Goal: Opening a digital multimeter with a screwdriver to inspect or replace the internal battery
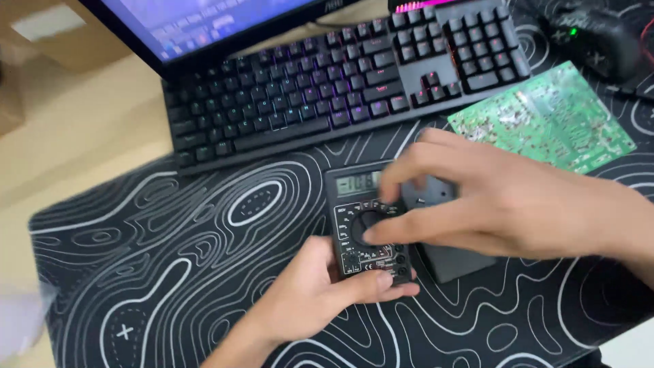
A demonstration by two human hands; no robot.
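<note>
A small black digital multimeter (355, 204) lies on the black desk mat (170, 259), its grey display facing up. My left hand (320, 293) grips the meter's lower end, thumb across its bottom edge. My right hand (490, 197) hovers over it from the right, thumb and fingers pinching the round selector dial (366, 227) in the meter's middle. Under my right hand a dark grey flat block (453, 262) lies on the mat, partly hidden.
A black keyboard (327, 88) with purple backlight lies behind the meter, a monitor (204, 27) above it. A green circuit board (545, 119) rests at the right, a black mouse (599, 37) beyond it. The mat carries white contour lines; its left edge meets a pale desk.
</note>
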